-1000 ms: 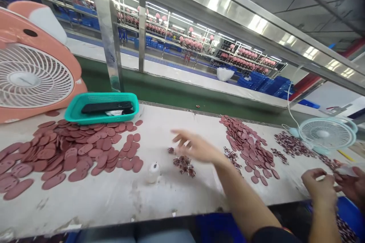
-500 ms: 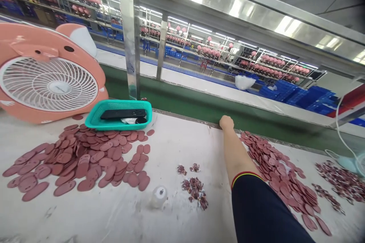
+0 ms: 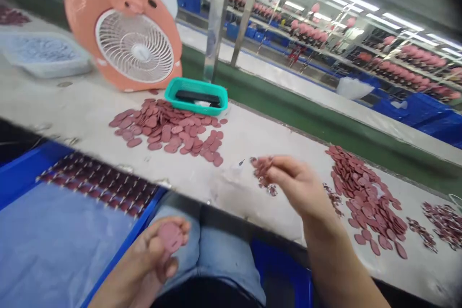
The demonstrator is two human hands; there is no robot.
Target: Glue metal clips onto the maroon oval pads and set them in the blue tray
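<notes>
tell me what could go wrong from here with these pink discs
The disc pinched in the left hand sits over the lap and might slip and fall. The right hand is right by a loose dark cluster, so a careless sweep could mix it into the disc pile.

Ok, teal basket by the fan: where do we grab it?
Take the long near rim of the teal plastic basket, coming from the bench's front edge, fingers hooked under the lip. It sits flat on the bench with that side facing the person, and the fan stands beyond it. Keep it level: the dark flat item inside looks loose.
</notes>
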